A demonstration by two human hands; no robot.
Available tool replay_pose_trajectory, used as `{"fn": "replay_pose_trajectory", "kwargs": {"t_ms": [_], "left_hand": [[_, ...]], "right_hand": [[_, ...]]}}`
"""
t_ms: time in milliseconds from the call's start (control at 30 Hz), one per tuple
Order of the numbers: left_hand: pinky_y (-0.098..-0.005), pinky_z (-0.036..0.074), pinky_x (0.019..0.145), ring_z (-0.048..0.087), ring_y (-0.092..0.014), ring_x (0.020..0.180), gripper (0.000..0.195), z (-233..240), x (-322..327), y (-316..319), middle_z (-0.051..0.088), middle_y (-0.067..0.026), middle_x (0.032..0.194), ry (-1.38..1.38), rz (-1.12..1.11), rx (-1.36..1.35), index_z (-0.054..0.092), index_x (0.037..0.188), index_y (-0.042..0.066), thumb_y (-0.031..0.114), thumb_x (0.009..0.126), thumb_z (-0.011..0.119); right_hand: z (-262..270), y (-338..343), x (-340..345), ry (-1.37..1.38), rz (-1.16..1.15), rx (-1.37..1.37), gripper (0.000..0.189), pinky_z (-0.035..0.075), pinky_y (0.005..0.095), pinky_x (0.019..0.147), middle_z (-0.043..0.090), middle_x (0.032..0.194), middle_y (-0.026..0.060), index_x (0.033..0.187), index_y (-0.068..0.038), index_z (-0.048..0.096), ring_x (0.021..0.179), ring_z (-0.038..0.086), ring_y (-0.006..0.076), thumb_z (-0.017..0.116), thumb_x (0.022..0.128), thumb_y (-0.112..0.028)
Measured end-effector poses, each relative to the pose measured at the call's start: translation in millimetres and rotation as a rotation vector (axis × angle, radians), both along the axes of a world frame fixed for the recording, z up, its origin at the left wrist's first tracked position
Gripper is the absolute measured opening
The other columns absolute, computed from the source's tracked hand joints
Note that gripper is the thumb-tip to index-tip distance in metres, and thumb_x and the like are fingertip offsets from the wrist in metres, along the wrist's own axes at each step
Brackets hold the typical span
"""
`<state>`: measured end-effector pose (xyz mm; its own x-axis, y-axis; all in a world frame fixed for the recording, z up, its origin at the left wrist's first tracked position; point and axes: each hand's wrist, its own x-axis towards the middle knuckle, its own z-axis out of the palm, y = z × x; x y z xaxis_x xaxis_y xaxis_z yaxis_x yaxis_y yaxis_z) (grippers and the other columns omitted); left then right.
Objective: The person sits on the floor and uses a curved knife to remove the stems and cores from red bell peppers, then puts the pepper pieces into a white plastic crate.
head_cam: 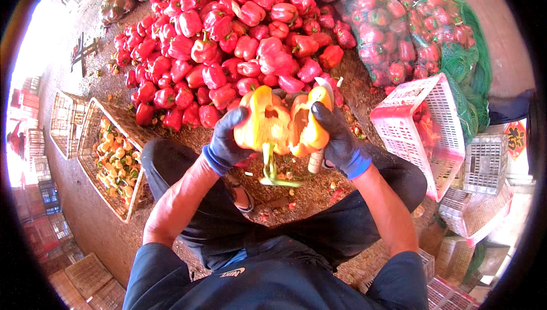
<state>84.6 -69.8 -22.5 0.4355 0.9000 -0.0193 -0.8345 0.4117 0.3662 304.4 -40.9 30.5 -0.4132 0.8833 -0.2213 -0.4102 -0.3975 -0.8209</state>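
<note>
Between my gloved hands a yellow bell pepper [270, 128] is split open, its pale inner flesh and seeds facing me. My left hand [230, 133] grips the left part by its outer side. The right part is held by my right hand [339, 137], thumb on its upper edge. A knife is also in my right hand, its curved blade [325, 86] showing above the pepper and its wooden handle [316, 162] below. From the pepper's underside hangs a green stem [270, 167], slightly blurred. My fingers behind the pepper are mostly hidden.
A large heap of red bell peppers [230, 36] lies ahead on the littered floor. At left, a tilted crate [91, 152] holds stemmed cores. A pink-white crate [406, 139] on its side at right contains red pieces. Mesh sacks [380, 36] of peppers stand at back right.
</note>
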Motion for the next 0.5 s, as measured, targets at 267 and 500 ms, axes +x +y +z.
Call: {"fn": "replay_pose_trajectory", "kwargs": {"t_ms": [267,500], "left_hand": [[-0.0414,0.055,0.102,0.066,-0.024,0.118,0.061,7,25,13,0.063,-0.0100,0.135,0.391,0.121,-0.080,0.047,0.148,0.008,0.044,0.102,0.063],[-0.0332,0.060,0.084,0.073,-0.018,0.094,0.048,-13,29,10,0.073,-0.0058,0.109,0.539,0.091,-0.100,0.060,0.130,0.003,0.024,0.091,0.078]], "right_hand": [[6,13,21,-0.502,-0.099,0.332,0.049,0.054,0.0275,0.074,0.070,0.101,0.0011,0.121,-0.005,0.065,0.090,0.064,0.0073,0.085,0.088,-0.035],[-3,0,16,-0.456,-0.040,0.402,0.053,0.055,0.0285,0.085,0.070,0.106,0.0017,0.126,-0.002,0.064,0.096,0.064,0.0085,0.084,0.089,-0.035]]}}
